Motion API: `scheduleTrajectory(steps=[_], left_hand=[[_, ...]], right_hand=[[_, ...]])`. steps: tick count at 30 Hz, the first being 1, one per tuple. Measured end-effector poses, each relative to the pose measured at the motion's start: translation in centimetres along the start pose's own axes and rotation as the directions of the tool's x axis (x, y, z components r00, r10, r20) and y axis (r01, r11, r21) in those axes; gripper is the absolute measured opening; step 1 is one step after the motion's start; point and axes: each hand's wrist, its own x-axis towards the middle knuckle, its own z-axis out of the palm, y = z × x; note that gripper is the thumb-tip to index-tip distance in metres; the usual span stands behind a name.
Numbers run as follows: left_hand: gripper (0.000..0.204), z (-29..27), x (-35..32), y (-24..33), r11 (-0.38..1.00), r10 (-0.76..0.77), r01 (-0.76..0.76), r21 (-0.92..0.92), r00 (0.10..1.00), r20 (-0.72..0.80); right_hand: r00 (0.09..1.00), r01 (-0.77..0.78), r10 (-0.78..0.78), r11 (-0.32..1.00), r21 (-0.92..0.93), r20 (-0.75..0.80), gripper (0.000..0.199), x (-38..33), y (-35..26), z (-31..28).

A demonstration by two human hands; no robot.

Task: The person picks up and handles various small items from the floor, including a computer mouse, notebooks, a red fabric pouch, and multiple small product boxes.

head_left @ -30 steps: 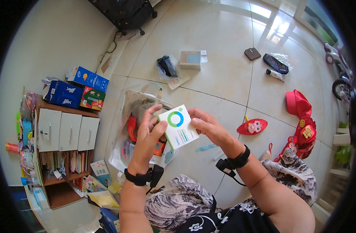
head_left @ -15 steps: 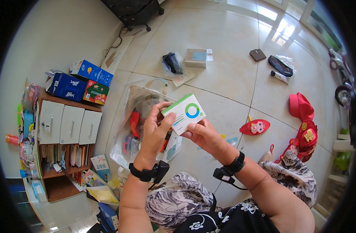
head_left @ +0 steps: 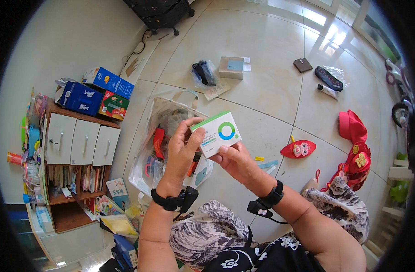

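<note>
we hold a small white box (head_left: 218,133) with a green edge in front of us, above the clear bag (head_left: 158,136) on the floor. our left hand (head_left: 182,147) pinches its left end, our right hand (head_left: 234,161) supports it from below, fingers curled. its long axis runs left to right, tilted slightly up.

The floor (head_left: 262,41) is laid in large pale glossy tiles with dark grout lines, and bright daylight glares off it toward the far right corner. A plain pale wall (head_left: 67,41) runs along the left. Against it stands a low wooden cabinet (head_left: 76,145) with three white doors and open shelves of books beneath. Blue and green cardboard boxes (head_left: 96,93) sit stacked beside its far end. A black wheeled stand (head_left: 160,11) sits at the far wall.
</note>
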Motion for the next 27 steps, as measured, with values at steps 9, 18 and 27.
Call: scheduleTrajectory(steps=[9,18,27], left_hand=[[0.037,0.0,0.3,-0.2,0.999,-0.023,0.022,-0.050,1.000,-0.018],[0.036,-0.3,0.4,-0.7,0.999,-0.018,0.018,-0.043,1.000,0.005],[0.036,-0.6,0.4,-1.1,0.998,-0.024,0.024,-0.052,1.000,0.004]], right_hand=[[1.000,-0.002,0.002,1.000,0.009,0.007,0.052,0.1,0.1,0.2],[1.000,-0.008,0.008,1.000,0.006,-0.005,0.052,0.0,0.6,-0.2],[1.000,-0.019,0.019,1.000,0.009,-0.011,0.054,0.1,0.9,-0.2]])
